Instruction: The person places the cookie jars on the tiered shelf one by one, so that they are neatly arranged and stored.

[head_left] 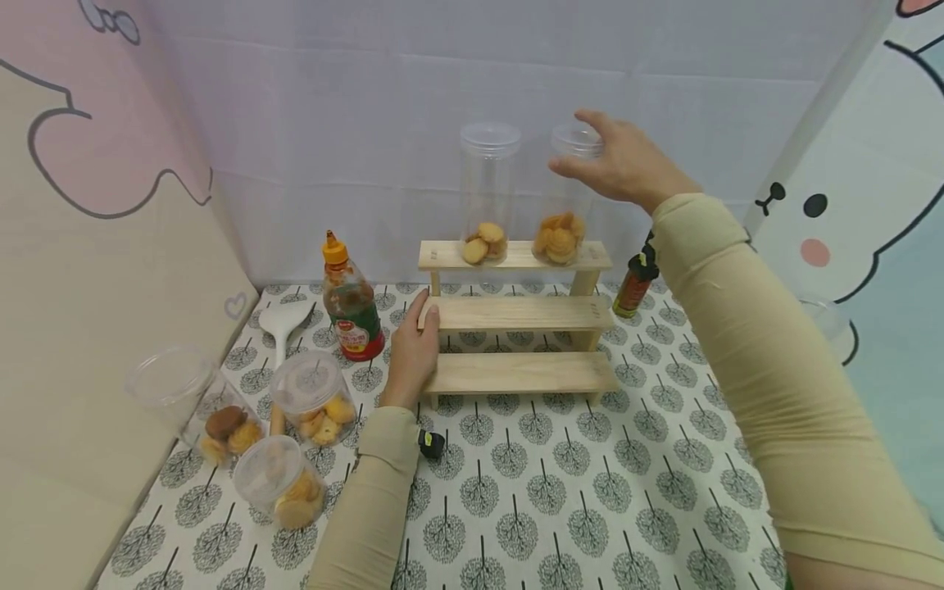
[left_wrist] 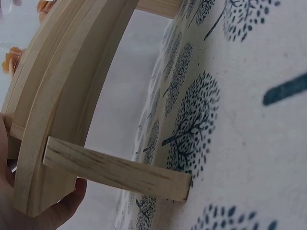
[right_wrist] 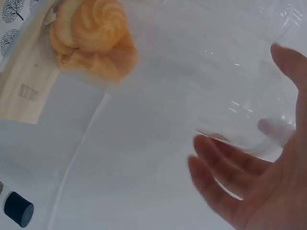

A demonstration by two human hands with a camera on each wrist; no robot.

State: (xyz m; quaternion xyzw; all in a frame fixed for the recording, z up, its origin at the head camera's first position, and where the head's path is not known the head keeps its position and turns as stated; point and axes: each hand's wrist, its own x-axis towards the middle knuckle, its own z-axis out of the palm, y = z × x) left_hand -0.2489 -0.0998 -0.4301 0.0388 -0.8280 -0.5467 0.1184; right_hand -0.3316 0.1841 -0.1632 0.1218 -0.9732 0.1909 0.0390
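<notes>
My left hand (head_left: 415,352) holds the left end of a three-tier wooden shelf (head_left: 516,313). In the left wrist view its fingers (left_wrist: 69,203) wrap under a board beside a wooden leg. At the top tier's right side stands a tall clear jar (head_left: 568,147) with swirl cookies (right_wrist: 98,33) at its bottom. Around the upper part of this jar my right hand (head_left: 619,160) is spread, thumb in front and fingers reaching behind. Whether it touches the jar is hard to tell. A second tall jar (head_left: 490,139) with round cookies stands to its left on the same tier.
On the left are three lidded cookie jars, one large (head_left: 173,377), one medium (head_left: 310,385) and one small (head_left: 273,475). A white spatula (head_left: 283,318) lies behind them. A sauce bottle (head_left: 350,311) stands left of the shelf, a smaller bottle (head_left: 634,287) right of it.
</notes>
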